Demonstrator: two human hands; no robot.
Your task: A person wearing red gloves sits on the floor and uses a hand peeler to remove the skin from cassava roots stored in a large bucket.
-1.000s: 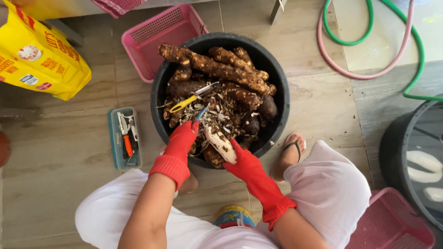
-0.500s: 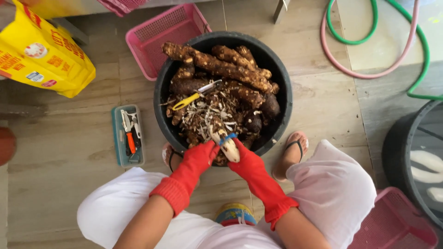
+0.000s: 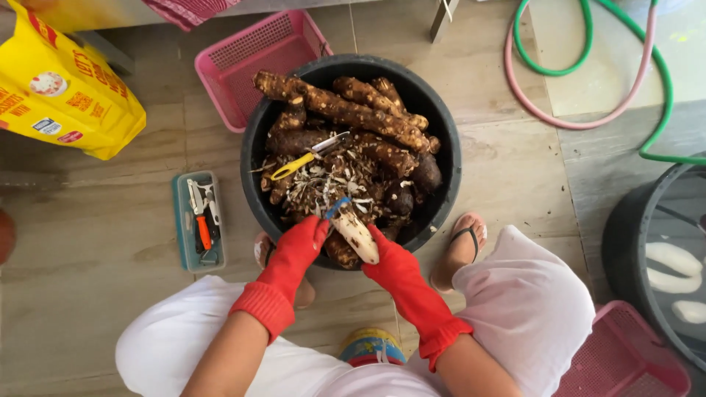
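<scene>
Black round tub (image 3: 254, 158) on the tiled floor, packed with brown, soil-crusted roots (image 3: 346, 110) along its far side and a heap of pale peelings (image 3: 323, 180) nearer the middle; yellow-handled peeler (image 3: 305, 158) lying on top of the heap. Over the tub's near rim, a half-peeled root (image 3: 355, 234), white where bared, clasped from beneath by the right hand (image 3: 393, 268) in a red rubber glove. Left hand (image 3: 301, 246), gloved the same, closed around a blue-handled peeler (image 3: 337, 207) set against the root's far end. Pink mesh basket (image 3: 254, 62) touching the tub at the upper left; inside not fully visible. Small teal tray (image 3: 184, 220) left of the tub, holding an orange-handled tool and a few metal pieces. Yellow printed bag (image 3: 62, 88) farther left. Coiled pink and green hoses (image 3: 581, 81) at upper right. Dark basin (image 3: 625, 242) at the right edge with white peeled pieces (image 3: 673, 261) inside; another pink basket (image 3: 625, 353) below it. Sandalled foot (image 3: 460, 246) beside the tub's near right rim.
</scene>
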